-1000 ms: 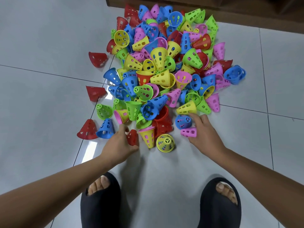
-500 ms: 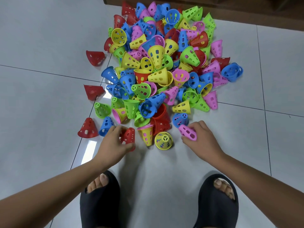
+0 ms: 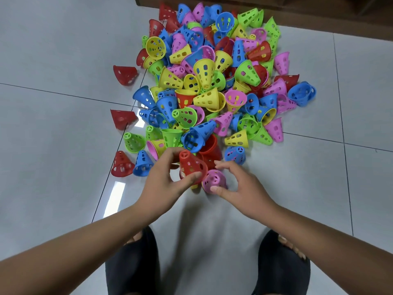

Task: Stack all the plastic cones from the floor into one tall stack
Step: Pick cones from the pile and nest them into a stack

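Note:
A big heap of perforated plastic cones (image 3: 212,86), red, blue, green, yellow and pink, covers the grey tiled floor ahead of me. My left hand (image 3: 163,184) grips a red cone (image 3: 192,165) lifted at the heap's near edge, its narrow tip pointing up and away. Right beside it, my right hand (image 3: 242,188) holds a pink cone (image 3: 213,179) between thumb and curled fingers, its small end facing me. The two cones almost touch. A yellow cone on the floor is mostly hidden under them.
Loose cones lie apart at the left: red ones (image 3: 125,74) (image 3: 122,119) (image 3: 121,165) and a blue one (image 3: 143,163). A blue cone (image 3: 235,154) stands just beyond my right hand. My feet in black slippers (image 3: 131,265) (image 3: 280,265) stand close below. A dark wooden edge (image 3: 319,20) runs along the far side.
Both hands lifted their cones off the floor and moved inward toward each other. The red cone now sits upright in my left hand; the pink one turned its small end toward me.

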